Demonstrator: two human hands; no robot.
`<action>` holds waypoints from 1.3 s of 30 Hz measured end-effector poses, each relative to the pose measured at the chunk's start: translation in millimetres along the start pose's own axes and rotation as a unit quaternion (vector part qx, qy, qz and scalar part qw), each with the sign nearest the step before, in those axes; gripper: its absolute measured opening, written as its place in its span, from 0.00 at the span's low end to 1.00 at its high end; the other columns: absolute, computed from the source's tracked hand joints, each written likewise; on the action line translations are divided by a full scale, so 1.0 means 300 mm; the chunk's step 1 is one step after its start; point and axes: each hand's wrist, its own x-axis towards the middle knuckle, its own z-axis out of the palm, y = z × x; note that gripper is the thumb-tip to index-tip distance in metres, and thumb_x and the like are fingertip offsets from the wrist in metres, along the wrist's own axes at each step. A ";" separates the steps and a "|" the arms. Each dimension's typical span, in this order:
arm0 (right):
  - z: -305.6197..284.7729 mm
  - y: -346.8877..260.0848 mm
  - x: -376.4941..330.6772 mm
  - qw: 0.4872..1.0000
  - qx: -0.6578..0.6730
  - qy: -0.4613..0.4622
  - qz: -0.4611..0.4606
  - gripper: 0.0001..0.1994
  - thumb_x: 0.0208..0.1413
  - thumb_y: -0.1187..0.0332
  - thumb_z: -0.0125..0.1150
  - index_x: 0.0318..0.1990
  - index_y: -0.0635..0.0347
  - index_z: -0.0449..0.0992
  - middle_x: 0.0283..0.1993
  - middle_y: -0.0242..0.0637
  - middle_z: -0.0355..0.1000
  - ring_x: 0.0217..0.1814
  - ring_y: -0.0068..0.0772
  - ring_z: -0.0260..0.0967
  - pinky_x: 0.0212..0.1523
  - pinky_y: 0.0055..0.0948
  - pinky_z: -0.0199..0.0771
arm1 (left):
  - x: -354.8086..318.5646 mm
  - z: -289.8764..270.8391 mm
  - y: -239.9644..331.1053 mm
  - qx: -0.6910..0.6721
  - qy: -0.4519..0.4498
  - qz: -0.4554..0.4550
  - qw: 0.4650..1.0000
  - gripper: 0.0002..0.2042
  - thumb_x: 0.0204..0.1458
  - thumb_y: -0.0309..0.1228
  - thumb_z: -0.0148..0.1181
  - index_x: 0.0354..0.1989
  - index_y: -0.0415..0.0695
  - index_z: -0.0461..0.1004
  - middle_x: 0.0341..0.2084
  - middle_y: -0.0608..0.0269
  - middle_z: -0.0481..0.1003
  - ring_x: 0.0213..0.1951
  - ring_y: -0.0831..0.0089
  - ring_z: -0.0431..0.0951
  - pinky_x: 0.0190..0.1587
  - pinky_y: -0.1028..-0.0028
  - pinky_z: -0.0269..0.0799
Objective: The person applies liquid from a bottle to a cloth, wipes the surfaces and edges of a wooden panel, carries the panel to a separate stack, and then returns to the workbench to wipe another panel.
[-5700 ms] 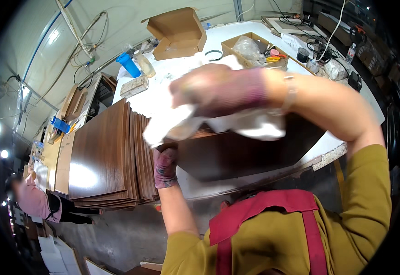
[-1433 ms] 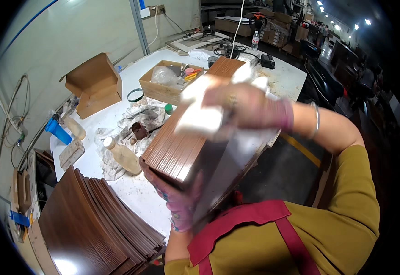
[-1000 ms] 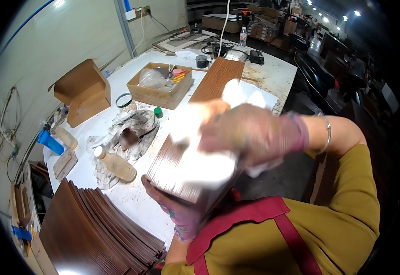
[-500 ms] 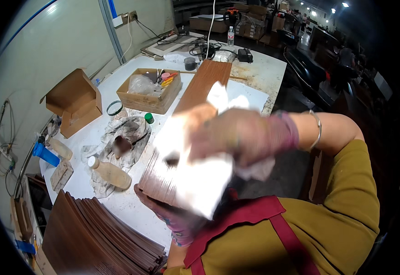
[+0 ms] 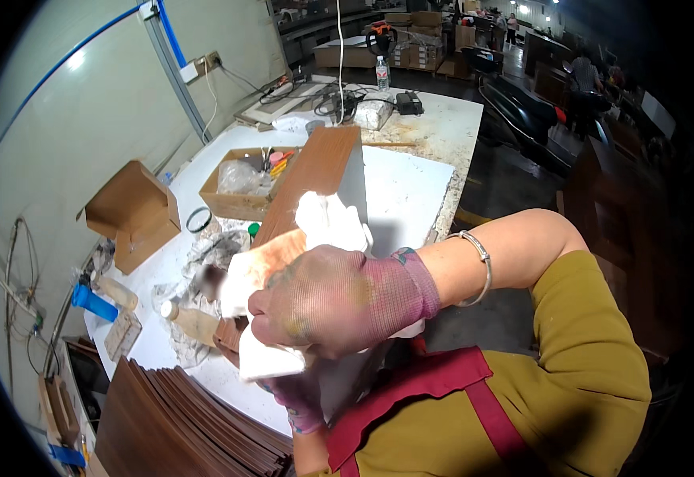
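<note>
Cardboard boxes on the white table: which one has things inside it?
The open box nearer the upright wooden panel: it holds clear plastic bags and small coloured items. The other box, by the wall, lies tipped with its flap open, and nothing shows inside.

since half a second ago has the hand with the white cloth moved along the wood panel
Yes. The right hand with the white cloth has slid down the wood panel, toward the person and away from the cardboard tray.

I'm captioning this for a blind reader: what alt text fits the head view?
A gloved right hand presses a white cloth onto a long brown wooden panel, gripped from below by the left hand, above a cluttered white worktable.
</note>
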 end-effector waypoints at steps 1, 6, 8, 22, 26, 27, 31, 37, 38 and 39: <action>-0.004 0.025 -0.018 0.998 0.007 0.055 -0.020 0.13 0.43 0.65 0.63 0.37 0.54 0.70 0.39 0.37 0.70 0.37 0.42 0.73 0.32 0.35 0.74 | 0.019 0.012 0.035 -0.017 0.027 0.020 0.999 0.45 0.39 0.25 0.73 0.66 0.40 0.49 0.59 0.53 0.60 0.57 0.59 0.65 0.60 0.61 0.59; -0.174 0.420 -0.197 0.936 -0.021 0.074 0.344 0.25 0.43 0.59 0.63 0.53 0.52 0.75 0.44 0.45 0.75 0.44 0.37 0.75 0.46 0.31 0.74 | 0.011 0.007 0.026 0.004 0.068 -0.076 0.995 0.60 0.30 0.36 0.74 0.69 0.36 0.34 0.68 0.41 0.42 0.69 0.48 0.45 0.68 0.55 0.42; -0.212 0.623 -0.280 0.883 -0.053 0.064 0.462 0.25 0.49 0.62 0.57 0.57 0.56 0.71 0.49 0.46 0.75 0.49 0.39 0.74 0.48 0.33 0.73 | 0.018 0.016 0.047 0.022 0.049 -0.066 0.996 0.61 0.30 0.36 0.74 0.69 0.36 0.34 0.67 0.41 0.43 0.68 0.47 0.46 0.68 0.55 0.43; -0.059 0.233 -0.127 0.987 0.091 0.063 0.115 0.24 0.38 0.67 0.67 0.48 0.51 0.74 0.42 0.38 0.74 0.46 0.37 0.73 0.45 0.32 0.74 | 0.009 0.005 0.037 -0.016 0.065 -0.100 0.993 0.56 0.30 0.34 0.73 0.68 0.37 0.41 0.66 0.38 0.45 0.68 0.45 0.47 0.68 0.55 0.43; -0.161 0.363 -0.154 0.951 -0.033 0.040 0.304 0.16 0.42 0.64 0.67 0.42 0.51 0.77 0.37 0.36 0.76 0.39 0.37 0.75 0.36 0.32 0.76 | 0.022 0.014 0.027 0.041 0.043 -0.042 0.997 0.63 0.26 0.36 0.76 0.69 0.37 0.34 0.67 0.39 0.43 0.68 0.44 0.46 0.68 0.52 0.43; -0.132 0.302 -0.138 0.963 -0.042 0.045 0.261 0.16 0.42 0.65 0.66 0.42 0.51 0.77 0.37 0.36 0.76 0.39 0.37 0.75 0.37 0.32 0.76 | 0.026 0.006 0.039 0.026 0.038 -0.047 0.998 0.64 0.26 0.36 0.76 0.69 0.39 0.32 0.67 0.39 0.43 0.67 0.42 0.46 0.67 0.50 0.43; -0.051 0.102 -0.053 0.999 0.007 0.049 0.011 0.21 0.44 0.58 0.66 0.45 0.59 0.76 0.31 0.39 0.75 0.37 0.34 0.75 0.43 0.31 0.74 | 0.004 0.000 -0.015 0.002 0.033 -0.029 0.999 0.64 0.26 0.35 0.77 0.70 0.46 0.32 0.67 0.37 0.42 0.67 0.39 0.47 0.67 0.48 0.43; -0.138 0.228 -0.115 0.978 -0.031 -0.005 0.208 0.15 0.42 0.68 0.64 0.41 0.54 0.74 0.38 0.39 0.73 0.43 0.40 0.73 0.42 0.35 0.74 | 0.021 -0.001 0.024 0.026 0.048 0.029 0.998 0.55 0.37 0.33 0.72 0.70 0.38 0.36 0.68 0.41 0.41 0.70 0.48 0.41 0.69 0.56 0.37; -0.128 0.215 -0.115 0.984 -0.066 -0.001 0.167 0.15 0.42 0.67 0.64 0.40 0.55 0.74 0.37 0.40 0.73 0.42 0.40 0.73 0.42 0.35 0.74 | 0.023 0.004 0.023 0.022 0.049 0.037 0.998 0.55 0.38 0.34 0.72 0.70 0.38 0.37 0.68 0.41 0.41 0.70 0.47 0.41 0.69 0.56 0.37; -0.121 0.201 -0.114 0.986 -0.105 0.004 0.127 0.14 0.43 0.66 0.64 0.40 0.56 0.74 0.36 0.40 0.73 0.42 0.40 0.73 0.41 0.36 0.74 | 0.028 0.016 0.018 0.022 0.059 0.038 0.997 0.53 0.38 0.36 0.73 0.69 0.38 0.40 0.67 0.42 0.46 0.68 0.50 0.46 0.68 0.57 0.41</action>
